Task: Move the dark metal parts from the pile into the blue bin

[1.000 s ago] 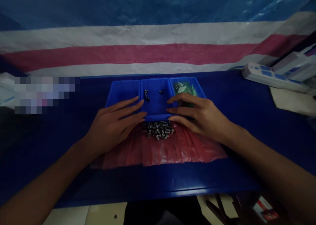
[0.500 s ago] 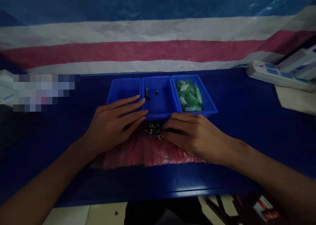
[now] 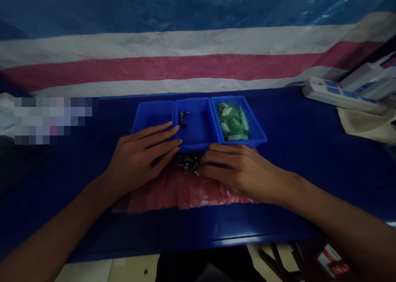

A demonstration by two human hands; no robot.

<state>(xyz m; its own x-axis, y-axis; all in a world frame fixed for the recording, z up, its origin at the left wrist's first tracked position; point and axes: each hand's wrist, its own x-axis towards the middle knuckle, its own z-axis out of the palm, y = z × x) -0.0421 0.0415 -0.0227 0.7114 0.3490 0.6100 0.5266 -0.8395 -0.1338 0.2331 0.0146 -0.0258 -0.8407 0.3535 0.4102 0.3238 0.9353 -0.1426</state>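
Two hands at work: left hand [image 3: 139, 156] spread by blue bins [image 3: 201, 129], right hand [image 3: 239, 168] curled over screws [image 3: 188, 163], any pinch hidden. Heaped on red plastic [image 3: 188, 194], they are probably light, hard, roll-prone, best taken by the shank.

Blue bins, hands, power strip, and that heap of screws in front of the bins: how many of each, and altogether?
Blue bins: 3
Left hand and right hand: 2
Power strip: 1
Screw heap: 1 (partly hidden, so I can't count its screws)
Total: 7
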